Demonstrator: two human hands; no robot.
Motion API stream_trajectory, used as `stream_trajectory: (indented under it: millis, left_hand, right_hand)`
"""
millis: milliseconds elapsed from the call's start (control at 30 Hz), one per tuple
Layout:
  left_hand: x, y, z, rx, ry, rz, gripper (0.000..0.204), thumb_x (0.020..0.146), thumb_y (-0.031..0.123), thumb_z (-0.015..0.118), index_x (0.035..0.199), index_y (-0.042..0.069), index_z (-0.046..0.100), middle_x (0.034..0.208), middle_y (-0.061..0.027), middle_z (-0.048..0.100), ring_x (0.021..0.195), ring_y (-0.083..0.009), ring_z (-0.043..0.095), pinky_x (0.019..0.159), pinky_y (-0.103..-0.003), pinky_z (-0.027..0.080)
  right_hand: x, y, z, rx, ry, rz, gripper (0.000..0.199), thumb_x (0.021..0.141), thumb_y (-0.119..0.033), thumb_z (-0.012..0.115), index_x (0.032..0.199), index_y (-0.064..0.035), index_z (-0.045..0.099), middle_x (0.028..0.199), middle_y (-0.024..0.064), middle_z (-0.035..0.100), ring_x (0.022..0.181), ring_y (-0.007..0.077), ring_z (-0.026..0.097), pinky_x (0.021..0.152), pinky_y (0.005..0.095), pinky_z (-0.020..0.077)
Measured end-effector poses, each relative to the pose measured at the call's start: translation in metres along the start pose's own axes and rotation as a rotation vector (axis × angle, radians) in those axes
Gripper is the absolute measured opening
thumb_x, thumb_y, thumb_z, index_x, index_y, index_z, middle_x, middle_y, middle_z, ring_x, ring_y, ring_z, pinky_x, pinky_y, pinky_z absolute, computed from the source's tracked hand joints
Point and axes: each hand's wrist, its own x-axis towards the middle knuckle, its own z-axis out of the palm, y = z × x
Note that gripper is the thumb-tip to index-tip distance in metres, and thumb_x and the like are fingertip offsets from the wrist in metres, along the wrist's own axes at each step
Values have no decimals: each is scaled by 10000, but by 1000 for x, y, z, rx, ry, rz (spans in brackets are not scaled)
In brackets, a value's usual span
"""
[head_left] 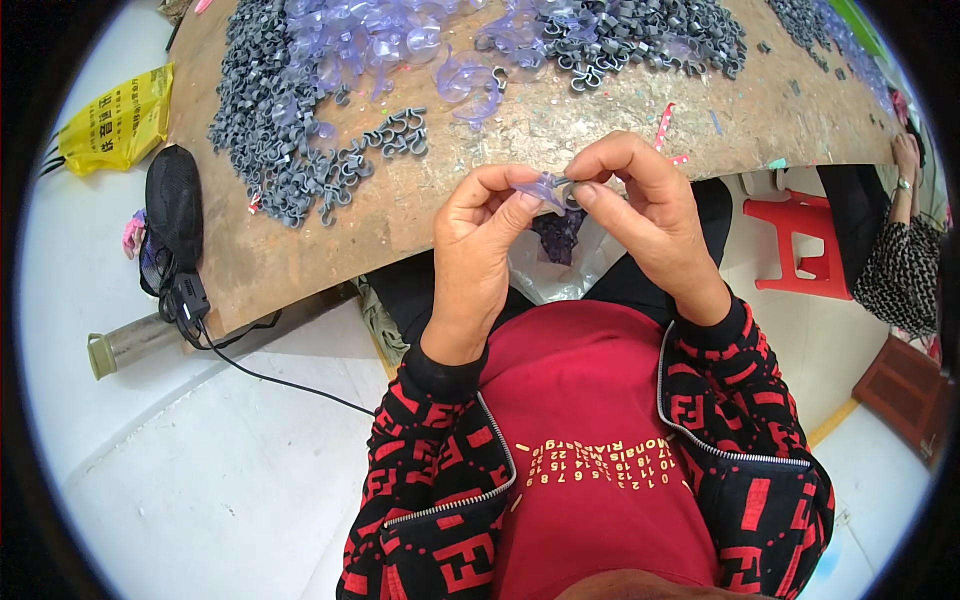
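My left hand (478, 232) pinches a see-through purple plastic piece (540, 188) between thumb and forefinger, just past the table's near edge. Close against it, my right hand (645, 215) pinches a small grey clip (567, 186), its fingertips covering part of it. The two parts meet or nearly meet; whether they are joined I cannot tell. Beyond my hands, a heap of grey clips (255, 110) spreads over the table's left side, beside a heap of purple plastic pieces (375, 35). More grey clips (640, 45) are piled at the far middle.
Below my hands, a see-through plastic bag (575, 275) with dark contents sits at my lap. The wooden table (480, 140) carries several scraps. A yellow bag (118, 118) and a black mesh-covered device (175, 205) with a cord are left. Right are a red stool (785, 240) and another person's arm (905, 165).
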Motion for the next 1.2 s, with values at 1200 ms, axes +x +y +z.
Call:
stream_trajectory:
  millis: [1200]
  left_hand:
    - [0,1,-9,629,-91,184,154,946,94,572,1045,-17,612,878,-37,640,742,-81,581,684,-212,482]
  right_hand:
    - [17,8,-16,-97,-246,-43,41,865,-21,595,898,-26,571,890,60,579,804,174,560,744,287,438]
